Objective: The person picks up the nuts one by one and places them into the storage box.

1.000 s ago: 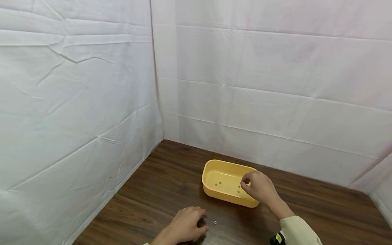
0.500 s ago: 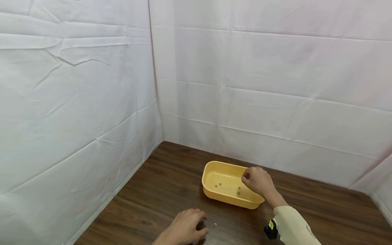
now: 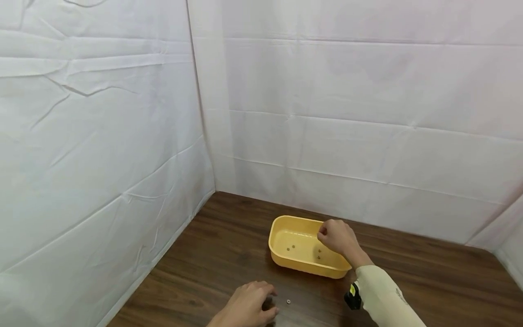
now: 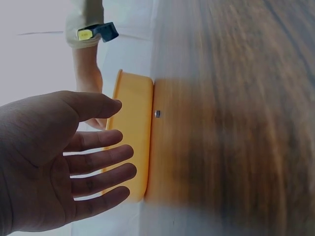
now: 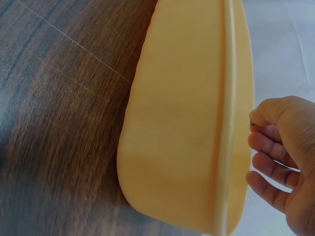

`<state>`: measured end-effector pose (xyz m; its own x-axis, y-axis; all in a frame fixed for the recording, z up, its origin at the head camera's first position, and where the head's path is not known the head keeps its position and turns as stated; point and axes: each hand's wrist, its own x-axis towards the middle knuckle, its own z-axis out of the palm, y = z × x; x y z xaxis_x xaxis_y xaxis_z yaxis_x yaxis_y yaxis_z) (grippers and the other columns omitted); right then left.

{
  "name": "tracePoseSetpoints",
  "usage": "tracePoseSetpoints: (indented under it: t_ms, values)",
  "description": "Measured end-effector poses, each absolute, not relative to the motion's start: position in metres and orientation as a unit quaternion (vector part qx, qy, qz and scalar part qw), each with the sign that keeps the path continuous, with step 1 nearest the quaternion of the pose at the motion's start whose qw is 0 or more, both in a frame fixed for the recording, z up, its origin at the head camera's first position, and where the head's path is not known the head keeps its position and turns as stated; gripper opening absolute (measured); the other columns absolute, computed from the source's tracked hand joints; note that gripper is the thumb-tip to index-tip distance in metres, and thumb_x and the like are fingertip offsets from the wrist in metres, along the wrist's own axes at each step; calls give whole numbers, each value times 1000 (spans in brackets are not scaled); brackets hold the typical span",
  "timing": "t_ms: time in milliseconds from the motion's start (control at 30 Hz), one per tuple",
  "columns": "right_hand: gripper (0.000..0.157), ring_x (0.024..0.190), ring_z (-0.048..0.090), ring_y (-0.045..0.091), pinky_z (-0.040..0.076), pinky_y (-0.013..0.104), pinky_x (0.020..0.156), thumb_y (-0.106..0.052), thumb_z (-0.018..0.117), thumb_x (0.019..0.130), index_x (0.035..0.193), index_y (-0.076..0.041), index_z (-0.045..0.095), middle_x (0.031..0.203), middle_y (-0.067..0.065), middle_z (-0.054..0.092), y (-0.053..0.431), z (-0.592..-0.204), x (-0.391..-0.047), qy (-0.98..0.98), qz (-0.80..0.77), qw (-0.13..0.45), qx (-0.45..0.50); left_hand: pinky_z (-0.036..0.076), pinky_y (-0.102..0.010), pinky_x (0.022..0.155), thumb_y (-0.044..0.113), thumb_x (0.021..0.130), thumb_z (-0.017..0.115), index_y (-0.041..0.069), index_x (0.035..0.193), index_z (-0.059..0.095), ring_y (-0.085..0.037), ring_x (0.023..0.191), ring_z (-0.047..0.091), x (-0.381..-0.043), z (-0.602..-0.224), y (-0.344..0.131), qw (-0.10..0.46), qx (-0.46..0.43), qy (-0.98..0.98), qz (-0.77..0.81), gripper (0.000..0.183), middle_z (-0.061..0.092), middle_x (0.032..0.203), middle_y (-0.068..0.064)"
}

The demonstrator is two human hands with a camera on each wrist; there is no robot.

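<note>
Over the right part of a yellow plastic tray (image 3: 282,260), my right hand (image 3: 338,237) is raised above the rim. In the right wrist view its thumb and forefinger pinch a tiny dark metal piece, apparently a nut (image 5: 252,123), mostly hidden by the fingertips. Several small nuts (image 3: 293,246) lie on the tray floor. My left hand (image 3: 249,305) is low over the table in front of the tray, fingers loosely bent, holding nothing. One loose nut (image 3: 288,301) lies on the wood just right of it, untouched; the left wrist view shows that nut (image 4: 157,114) too.
The dark wooden table (image 3: 204,254) carries the tray. White cloth walls (image 3: 347,113) close it off at the back and on the left. A small black device with a yellow mark (image 3: 353,296) is worn on my right wrist.
My right hand has moved a little away from me and to the left over the tray, still with pinched fingers. The left hand, tray and loose nut stay nearly in place; the head view shifts slightly.
</note>
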<state>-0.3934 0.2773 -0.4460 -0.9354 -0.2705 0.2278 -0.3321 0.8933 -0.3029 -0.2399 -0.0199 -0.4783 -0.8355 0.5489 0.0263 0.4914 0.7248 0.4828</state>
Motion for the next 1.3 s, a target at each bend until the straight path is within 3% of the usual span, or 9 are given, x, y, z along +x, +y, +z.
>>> tracePoseSetpoints:
  t_ms: [167,400,667,767,900,1100,1300]
  values:
    - [14,56,51,12,44,31,54,-14,67,91,79,-13,75,72,-3,66,272,-452,-398,-972,163,80,148,54,-27,76,35,92,76,19,112,74,-3,90,64,-237,-477,-26,54,274,930,238,25,70,102,11]
    - [24,51,43,12,36,30,51,-12,65,91,68,-15,66,56,-5,53,270,-456,-400,-975,160,64,142,54,-27,76,35,93,75,19,111,74,-3,88,63,-237,-476,-28,62,265,934,231,24,69,100,11]
    - [23,51,43,12,35,29,50,-12,66,91,68,-15,67,56,-4,53,271,-465,-402,-978,161,42,128,54,-27,76,35,92,76,18,111,74,-2,88,62,-233,-476,-32,63,261,937,223,25,69,101,10]
    - [30,49,37,10,30,27,48,-11,65,91,61,-16,61,52,-6,45,273,-467,-405,-979,156,38,126,54,-27,77,36,92,76,18,111,74,-3,89,62,-232,-476,-32,55,260,939,217,26,69,101,10]
    - [40,48,29,9,23,26,48,-9,67,87,53,-18,48,50,-8,32,275,-470,-409,-981,134,41,134,54,-27,79,37,92,76,18,111,74,-3,90,62,-231,-476,-32,45,263,940,211,27,69,101,10]
    - [38,47,32,8,23,24,47,-6,71,81,53,-18,48,50,-10,36,277,-477,-411,-981,115,44,151,54,-27,79,36,92,76,17,111,74,-3,90,62,-231,-476,-33,37,264,939,216,27,70,102,10]
    - [42,44,27,8,21,24,46,-3,69,80,49,-18,44,46,-11,29,283,-481,-404,-981,120,40,146,53,-26,77,36,92,76,17,111,74,-1,87,60,-232,-476,-31,47,268,937,221,27,68,99,11]
